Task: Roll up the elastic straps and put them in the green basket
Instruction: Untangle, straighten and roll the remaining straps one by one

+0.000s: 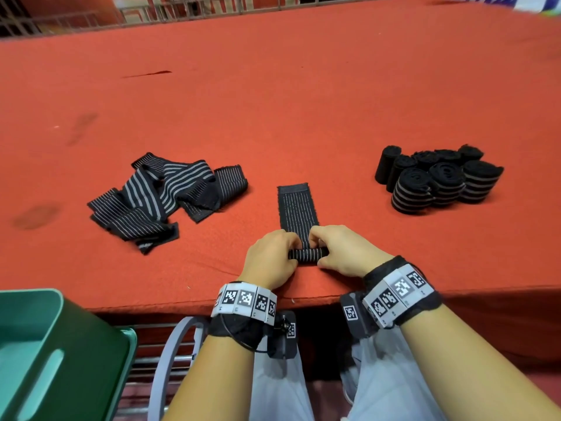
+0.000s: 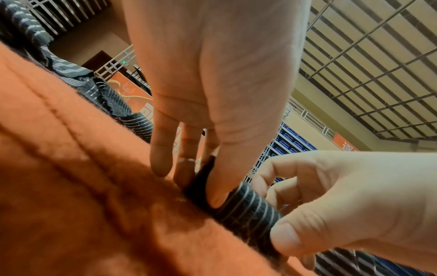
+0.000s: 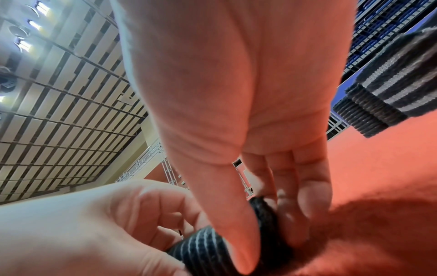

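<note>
Item: one black elastic strap with thin pale stripes [image 1: 298, 211], lying on the red felt tabletop [image 1: 273, 101] near its front edge, its near end wound into a small roll [image 1: 307, 256], its far end flat and pointing away from the person. Left hand [image 1: 271, 259]: fingers curled over the roll's left end, thumb on the near side; in the left wrist view the thumb [image 2: 220, 179] presses the roll's end face while the remaining fingers reach past it to the felt, their tips partly hidden behind the roll. Right hand [image 1: 346, 251]: pinches the roll's right end between thumb and curled fingers; in the right wrist view its thumb [image 3: 236, 224] crosses the roll and the fingertips behind are blurred and partly concealed by it. Roll core: not visible in any view, so the number of turns cannot be told. Unrolled stock: a loose heap of striped straps [image 1: 165, 197] to the left, overlapping so that a count cannot be made. Finished stock: a cluster of rolled straps [image 1: 437, 177] to the right on the felt, standing on end and touching one another, the rear ones largely hidden by the front ones. Green basket [image 1: 57, 354]: below the table's front edge at lower left, cut off by the frame; only part of its inside shows. Wrist bands with black-and-white markers [image 1: 246, 300] on both forearms. Background railings at the far table edge are blurred.
</note>
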`<state>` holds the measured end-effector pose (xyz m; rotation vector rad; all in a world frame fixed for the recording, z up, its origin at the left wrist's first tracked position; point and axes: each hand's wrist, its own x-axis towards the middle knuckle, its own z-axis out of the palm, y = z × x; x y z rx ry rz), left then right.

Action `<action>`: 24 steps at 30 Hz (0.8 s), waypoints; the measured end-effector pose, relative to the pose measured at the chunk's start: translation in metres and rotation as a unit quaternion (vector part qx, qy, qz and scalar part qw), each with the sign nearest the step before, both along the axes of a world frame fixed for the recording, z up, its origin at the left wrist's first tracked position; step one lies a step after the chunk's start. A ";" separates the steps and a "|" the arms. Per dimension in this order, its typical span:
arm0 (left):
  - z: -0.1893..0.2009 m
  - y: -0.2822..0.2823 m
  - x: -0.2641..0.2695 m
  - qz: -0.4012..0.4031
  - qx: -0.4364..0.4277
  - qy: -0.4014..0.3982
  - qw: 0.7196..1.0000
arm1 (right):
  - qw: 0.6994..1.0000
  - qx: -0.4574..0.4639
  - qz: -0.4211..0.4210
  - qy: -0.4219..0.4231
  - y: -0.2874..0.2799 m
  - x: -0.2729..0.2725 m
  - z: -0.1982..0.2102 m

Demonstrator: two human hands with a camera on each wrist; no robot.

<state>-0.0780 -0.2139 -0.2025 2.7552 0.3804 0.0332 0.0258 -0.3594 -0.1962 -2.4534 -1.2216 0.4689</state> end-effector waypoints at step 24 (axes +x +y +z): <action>0.003 0.009 0.005 0.006 -0.181 0.047 0.982 | 1.000 0.003 0.007 0.012 -0.010 0.002 0.002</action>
